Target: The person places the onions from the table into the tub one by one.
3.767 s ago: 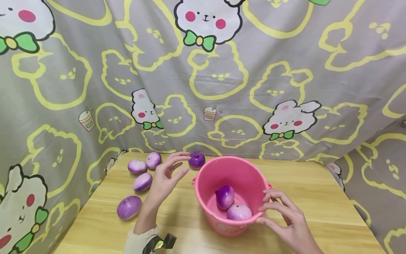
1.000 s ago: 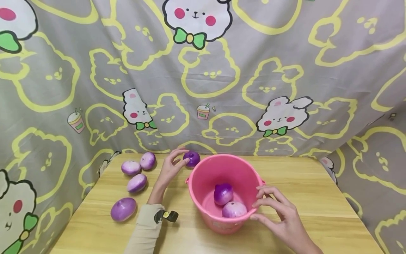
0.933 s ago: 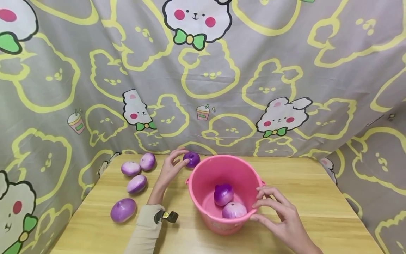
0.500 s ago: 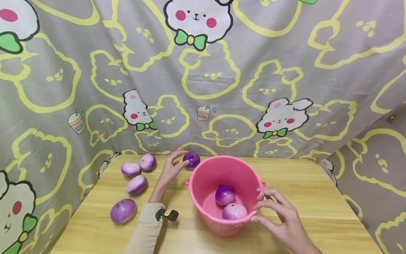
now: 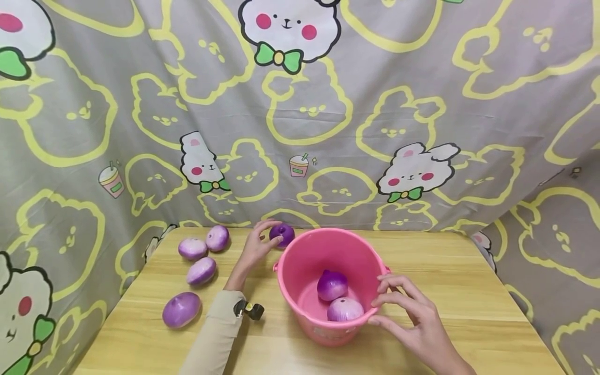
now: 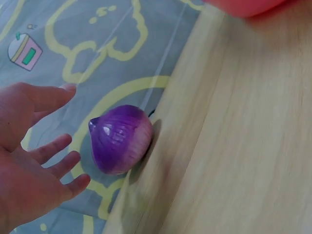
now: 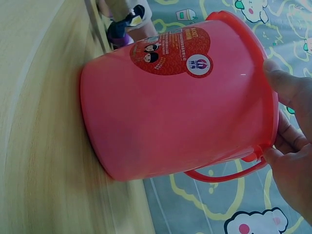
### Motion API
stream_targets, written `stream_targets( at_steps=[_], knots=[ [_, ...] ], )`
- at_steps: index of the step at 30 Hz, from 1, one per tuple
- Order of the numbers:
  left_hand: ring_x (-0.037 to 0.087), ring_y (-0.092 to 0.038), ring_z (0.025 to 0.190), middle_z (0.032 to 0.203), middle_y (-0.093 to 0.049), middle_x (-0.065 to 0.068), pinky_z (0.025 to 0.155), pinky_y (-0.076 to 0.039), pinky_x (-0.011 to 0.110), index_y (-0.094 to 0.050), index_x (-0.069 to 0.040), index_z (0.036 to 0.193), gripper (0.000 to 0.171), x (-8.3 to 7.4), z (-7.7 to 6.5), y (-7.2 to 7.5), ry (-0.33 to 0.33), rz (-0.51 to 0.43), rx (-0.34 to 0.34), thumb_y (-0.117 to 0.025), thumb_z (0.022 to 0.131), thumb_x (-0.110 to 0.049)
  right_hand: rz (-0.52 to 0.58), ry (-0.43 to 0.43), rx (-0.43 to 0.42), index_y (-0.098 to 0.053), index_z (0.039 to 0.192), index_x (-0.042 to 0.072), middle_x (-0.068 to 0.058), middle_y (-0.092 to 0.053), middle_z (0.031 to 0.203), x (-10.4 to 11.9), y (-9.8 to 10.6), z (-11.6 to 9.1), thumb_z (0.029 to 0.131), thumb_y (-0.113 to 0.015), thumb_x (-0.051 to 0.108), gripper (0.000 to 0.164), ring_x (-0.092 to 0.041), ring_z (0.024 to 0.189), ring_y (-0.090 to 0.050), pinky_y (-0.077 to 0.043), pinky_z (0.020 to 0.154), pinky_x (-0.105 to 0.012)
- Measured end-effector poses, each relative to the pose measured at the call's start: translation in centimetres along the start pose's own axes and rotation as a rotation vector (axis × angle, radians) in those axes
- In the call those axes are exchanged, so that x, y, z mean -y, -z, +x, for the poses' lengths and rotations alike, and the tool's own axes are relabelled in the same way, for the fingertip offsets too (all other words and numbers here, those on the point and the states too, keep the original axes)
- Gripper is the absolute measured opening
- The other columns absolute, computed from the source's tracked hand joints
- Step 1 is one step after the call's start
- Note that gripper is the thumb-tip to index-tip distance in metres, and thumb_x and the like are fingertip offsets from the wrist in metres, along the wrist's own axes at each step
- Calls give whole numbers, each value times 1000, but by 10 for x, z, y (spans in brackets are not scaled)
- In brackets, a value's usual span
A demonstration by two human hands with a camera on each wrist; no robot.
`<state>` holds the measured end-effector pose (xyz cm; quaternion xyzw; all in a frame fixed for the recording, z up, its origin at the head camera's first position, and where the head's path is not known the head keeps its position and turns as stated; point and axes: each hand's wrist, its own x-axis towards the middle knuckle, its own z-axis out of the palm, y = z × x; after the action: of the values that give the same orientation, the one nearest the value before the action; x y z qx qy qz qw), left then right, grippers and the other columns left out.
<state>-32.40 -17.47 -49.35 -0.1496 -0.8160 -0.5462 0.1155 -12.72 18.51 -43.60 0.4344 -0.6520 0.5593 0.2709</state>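
A dark purple onion (image 5: 285,234) lies near the table's back edge, left of the pink bucket (image 5: 344,250). My left hand (image 5: 257,245) is beside it, thumb and fingers spread on either side. In the left wrist view, a gap shows between the hand (image 6: 31,161) and the pointed onion (image 6: 119,139). My right hand (image 5: 417,320) pinches the bucket's right rim, and the right wrist view shows its fingers (image 7: 287,85) at that rim. Inside the upright bucket sit a dark purple onion (image 5: 332,285) and a paler one (image 5: 345,310).
On the left side of the wooden table (image 5: 422,255) lie several more onions, among them a larger purple one (image 5: 182,310) in front and a pale one (image 5: 201,271) behind it. A patterned grey curtain (image 5: 323,156) hangs along the back and sides.
My left hand has come down and forward to the back onion, creeping slightly closer lately. The dark onion in the bucket has tipped a little. My right hand stays at the rim.
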Motion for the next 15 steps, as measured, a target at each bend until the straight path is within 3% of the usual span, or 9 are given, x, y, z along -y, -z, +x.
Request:
stream_targets(
  at_steps=[11, 15],
  knots=[
    [44, -40, 140, 149, -45, 28, 107, -39, 71, -65, -1, 133, 50, 8, 7, 0, 14, 77, 23, -81, 85, -3, 2, -12, -1, -73, 107, 1, -17, -58, 113, 2, 0, 0, 77, -85, -7, 33, -24, 121, -54, -45, 110, -31],
    [45, -39, 141, 149, -46, 29, 112, -33, 70, -65, -1, 133, 52, 10, 10, -1, 3, 108, 46, -82, 84, -3, -7, -10, -3, -73, 107, 1, -17, -58, 113, 2, 0, 0, 77, -85, -6, 33, -24, 121, -54, -45, 110, -31]
  ],
)
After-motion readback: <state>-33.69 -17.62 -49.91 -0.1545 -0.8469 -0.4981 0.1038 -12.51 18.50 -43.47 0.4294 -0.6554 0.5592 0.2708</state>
